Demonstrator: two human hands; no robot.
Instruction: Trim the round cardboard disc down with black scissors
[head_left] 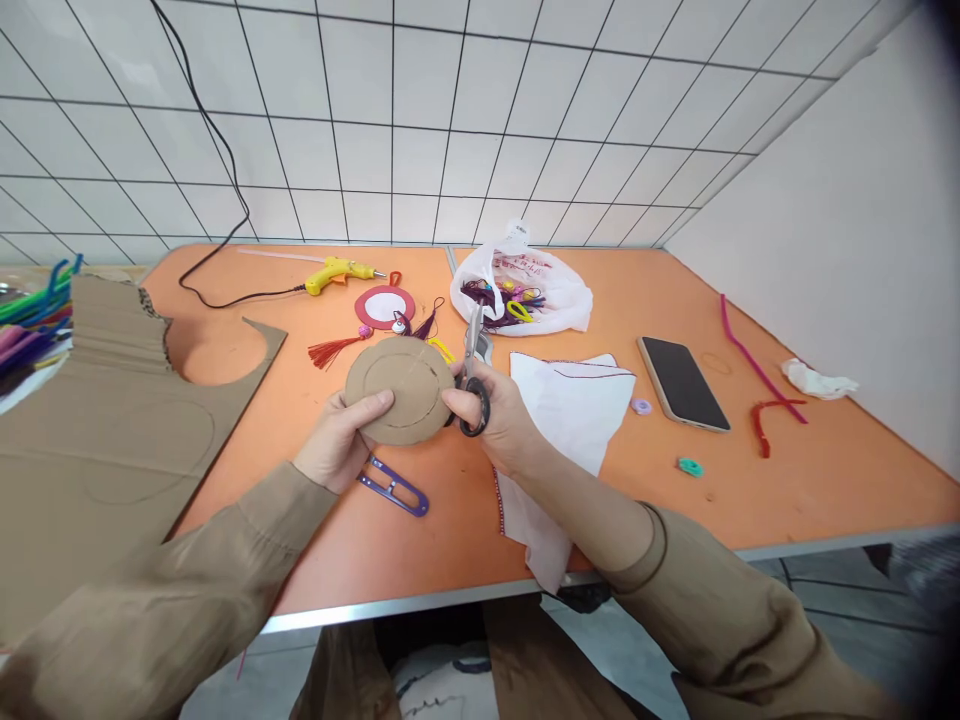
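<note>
Between my hands is a round cardboard disc [401, 375] with a smaller circle marked inside its edge. My left hand [346, 430] grips its lower left side, thumb on top. My right hand [491, 410] holds black-handled scissors [474, 340], blades pointing up and away, beside the disc's right edge; its thumb and fingertips are at that edge too. Below the disc lies a purple thread snipper [397, 488]. A white cloth [566, 400] with dark stitched edging lies under my right forearm. Just beyond the disc are a red-rimmed round piece [384, 307] and a red tassel [334, 350].
A yellow glue gun [337, 275] with a black cord lies at the back left. Behind the scissors sits a white plastic bag [570, 300] of craft bits. A large cut cardboard sheet [97, 480] covers the left. At right are a phone [682, 383] and pipe cleaners [757, 360].
</note>
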